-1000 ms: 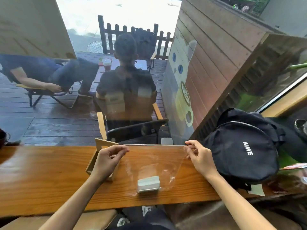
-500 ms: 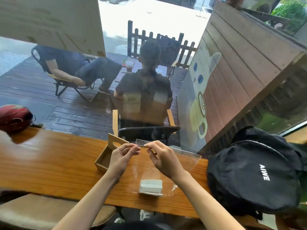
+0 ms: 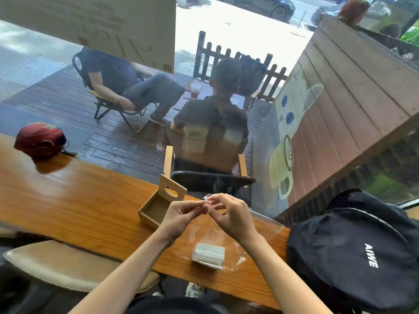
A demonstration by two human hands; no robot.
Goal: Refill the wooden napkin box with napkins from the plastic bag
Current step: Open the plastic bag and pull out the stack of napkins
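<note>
A clear plastic bag (image 3: 260, 225) lies on the wooden counter (image 3: 74, 207), with a small white stack of napkins (image 3: 209, 254) inside its near end. My left hand (image 3: 179, 216) and my right hand (image 3: 231, 214) meet above the counter, both pinching the bag's top edge between fingertips. Just left of my left hand stands the open wooden napkin box (image 3: 156, 207), its lid (image 3: 172, 189) with an oval slot tilted up at the back. Nothing shows inside the box.
A black backpack (image 3: 353, 250) sits on the counter at the right, close to the bag. A red helmet (image 3: 39, 140) rests at the far left. A window pane runs along the counter's far edge; people sit on chairs outside. A tan stool (image 3: 68, 266) is below left.
My right hand slid left along the bag's top edge until it met my left hand. The view swung right and down, bringing the helmet into sight.
</note>
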